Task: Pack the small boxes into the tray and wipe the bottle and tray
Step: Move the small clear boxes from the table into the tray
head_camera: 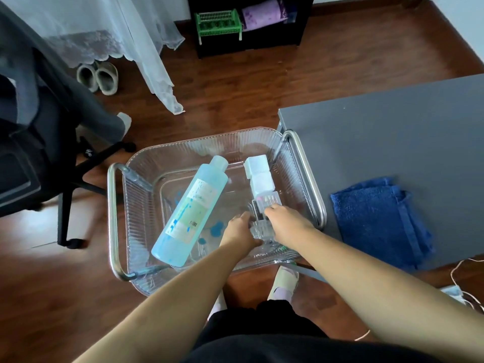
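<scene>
A clear ribbed plastic tray (146,163) with metal handles stands on the floor in front of me. A pale blue bottle (191,210) lies on its side in the tray's left half. Along the right wall lie two white small boxes (258,171) in a row, then a clear small box (267,203) with pink inside. Both hands are inside the tray at its near right. My left hand (239,229) and my right hand (285,221) hold another clear small box (262,226) between them; it is mostly hidden by my fingers.
A grey table (392,142) stands right of the tray, with a folded blue cloth (377,221) on its near part. A black office chair (39,153) is at the left. Slippers, a curtain and a black shelf lie farther back. A cable runs along the floor at right.
</scene>
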The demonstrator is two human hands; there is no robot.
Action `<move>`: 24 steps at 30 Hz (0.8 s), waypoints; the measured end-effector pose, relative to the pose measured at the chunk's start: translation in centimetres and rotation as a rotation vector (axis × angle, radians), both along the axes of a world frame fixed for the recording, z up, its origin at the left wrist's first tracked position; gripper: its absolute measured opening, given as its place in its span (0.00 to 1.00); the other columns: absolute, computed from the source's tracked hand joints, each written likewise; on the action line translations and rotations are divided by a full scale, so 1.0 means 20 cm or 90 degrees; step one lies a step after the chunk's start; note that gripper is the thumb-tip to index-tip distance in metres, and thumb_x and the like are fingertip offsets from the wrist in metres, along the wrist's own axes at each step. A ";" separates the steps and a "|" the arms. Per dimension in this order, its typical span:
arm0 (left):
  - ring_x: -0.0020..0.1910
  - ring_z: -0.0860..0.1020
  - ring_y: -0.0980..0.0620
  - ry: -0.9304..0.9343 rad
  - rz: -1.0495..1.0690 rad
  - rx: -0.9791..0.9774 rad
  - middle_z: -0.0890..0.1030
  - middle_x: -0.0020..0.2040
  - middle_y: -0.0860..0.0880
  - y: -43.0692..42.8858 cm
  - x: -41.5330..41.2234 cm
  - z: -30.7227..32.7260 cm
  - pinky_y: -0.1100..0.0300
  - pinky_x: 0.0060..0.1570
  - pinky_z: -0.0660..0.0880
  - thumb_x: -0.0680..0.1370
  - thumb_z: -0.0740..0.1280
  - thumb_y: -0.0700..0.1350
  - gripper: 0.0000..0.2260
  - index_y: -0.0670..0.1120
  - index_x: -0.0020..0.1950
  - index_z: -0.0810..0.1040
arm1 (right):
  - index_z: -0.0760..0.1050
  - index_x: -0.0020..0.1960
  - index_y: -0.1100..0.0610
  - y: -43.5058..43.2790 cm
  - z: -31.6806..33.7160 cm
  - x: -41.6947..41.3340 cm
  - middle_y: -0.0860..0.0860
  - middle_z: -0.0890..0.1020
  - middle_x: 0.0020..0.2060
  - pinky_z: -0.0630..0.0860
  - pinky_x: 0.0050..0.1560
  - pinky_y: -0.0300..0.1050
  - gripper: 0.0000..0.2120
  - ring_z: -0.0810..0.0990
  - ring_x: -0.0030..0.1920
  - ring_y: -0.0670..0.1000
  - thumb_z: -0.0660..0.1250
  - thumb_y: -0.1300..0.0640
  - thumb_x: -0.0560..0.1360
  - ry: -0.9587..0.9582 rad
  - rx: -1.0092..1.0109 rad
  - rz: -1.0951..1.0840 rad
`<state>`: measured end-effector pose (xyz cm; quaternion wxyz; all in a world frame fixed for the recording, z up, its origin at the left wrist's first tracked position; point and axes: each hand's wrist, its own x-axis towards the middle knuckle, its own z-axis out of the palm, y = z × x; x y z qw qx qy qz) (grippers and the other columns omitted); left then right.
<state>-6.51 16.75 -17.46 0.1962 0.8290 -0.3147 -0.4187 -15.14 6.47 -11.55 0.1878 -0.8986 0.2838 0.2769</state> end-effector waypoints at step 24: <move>0.56 0.80 0.47 0.234 0.139 0.070 0.80 0.60 0.44 -0.03 0.03 0.03 0.50 0.61 0.75 0.73 0.73 0.46 0.23 0.41 0.66 0.75 | 0.63 0.70 0.67 0.05 0.08 0.01 0.61 0.73 0.63 0.70 0.47 0.43 0.20 0.76 0.61 0.57 0.57 0.66 0.79 0.100 0.213 -0.543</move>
